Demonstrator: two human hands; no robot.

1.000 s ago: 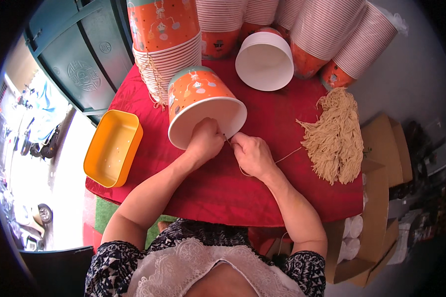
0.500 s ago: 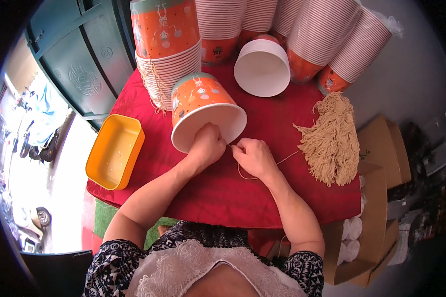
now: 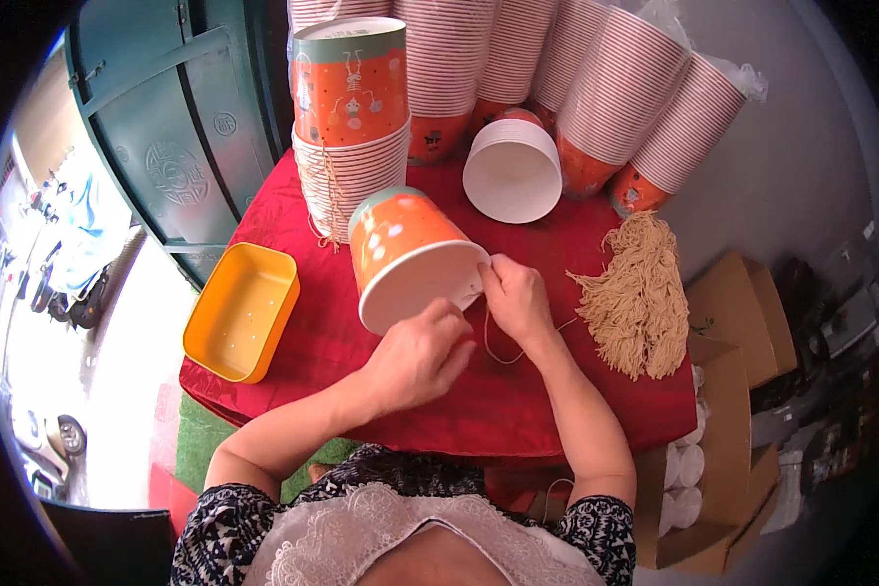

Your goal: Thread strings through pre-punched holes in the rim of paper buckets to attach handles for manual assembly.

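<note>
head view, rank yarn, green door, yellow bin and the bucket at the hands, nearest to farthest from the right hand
1. Bucket: left of the right hand, rim at its fingertips
2. Yarn: to its right
3. Yellow bin: table's left side
4. Green door: beyond the table, far left

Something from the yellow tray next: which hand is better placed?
Probably the left hand: it is nearer the yellow tray, while the right hand seems to pinch the edge of the bucket, with string looping below.
</note>
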